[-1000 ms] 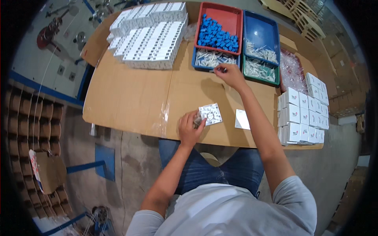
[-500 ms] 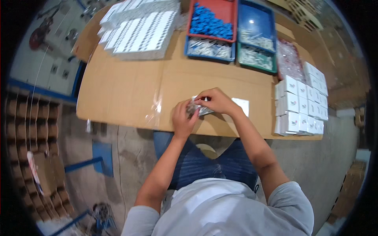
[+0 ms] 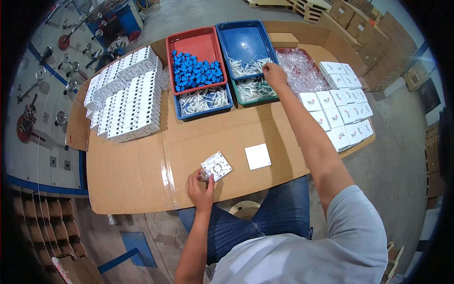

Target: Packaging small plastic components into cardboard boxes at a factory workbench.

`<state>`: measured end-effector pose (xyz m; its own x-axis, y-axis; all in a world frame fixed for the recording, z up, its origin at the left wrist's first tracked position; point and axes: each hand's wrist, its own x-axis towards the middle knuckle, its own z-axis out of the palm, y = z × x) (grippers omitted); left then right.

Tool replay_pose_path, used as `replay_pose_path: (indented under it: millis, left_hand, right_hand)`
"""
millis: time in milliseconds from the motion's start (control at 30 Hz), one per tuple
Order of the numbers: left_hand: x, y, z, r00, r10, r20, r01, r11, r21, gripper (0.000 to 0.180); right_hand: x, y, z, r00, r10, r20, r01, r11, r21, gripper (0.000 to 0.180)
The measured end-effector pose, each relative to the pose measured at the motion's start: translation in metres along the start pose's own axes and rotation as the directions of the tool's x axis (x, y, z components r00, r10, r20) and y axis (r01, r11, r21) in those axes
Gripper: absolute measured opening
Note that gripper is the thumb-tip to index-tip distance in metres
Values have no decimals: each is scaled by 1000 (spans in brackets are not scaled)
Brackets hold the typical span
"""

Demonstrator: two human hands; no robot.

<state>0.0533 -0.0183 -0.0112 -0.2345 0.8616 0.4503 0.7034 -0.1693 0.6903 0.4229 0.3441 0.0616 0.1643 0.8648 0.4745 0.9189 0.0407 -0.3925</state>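
Observation:
My left hand (image 3: 200, 191) is closed around a small clear plastic bag (image 3: 204, 176), whose contents I cannot make out. Its fingertips are at the near corner of a square white plastic housing (image 3: 222, 161), which lies on the cardboard with its inner side up. To the right of that lies a flat white square plate (image 3: 257, 156). My right hand (image 3: 274, 75) reaches over the near right edge of a blue tray (image 3: 243, 42). Its fingers are pinched together beside the small white plastic parts (image 3: 250, 66) in there; what they hold is too small to tell.
A red tray (image 3: 196, 40) holds blue pieces; below it a blue tray (image 3: 203, 113) has white parts. A green tray (image 3: 259, 100) holds more. Clear plastic bags (image 3: 302, 71) fill another tray. Stacked white units (image 3: 127, 104) stand left, white boxes (image 3: 343, 113) right.
Both hands were together over the housing and bag. My right hand has let go and moved far forward to the blue tray; my left stays at the housing's corner. The view has tilted up.

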Motion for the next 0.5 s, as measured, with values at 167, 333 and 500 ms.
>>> replay_pose_path:
  millis: [167,333,500]
  left_hand:
    - [-1,-1,-3,999,-32,16,32,999,5,44]
    - [1,-1,-4,999,-40,19,40,999,12,44]
    - [-1,-3,-3,1000,-24,9,24,999,29,43]
  right_hand:
    - [22,3,19,991,-83,103,94,990,-109,20]
    - [30,-7,25,982,-32,188,57,991,-124,20]
    - [37,-7,25,960,-3,279,32,994,-101,14]
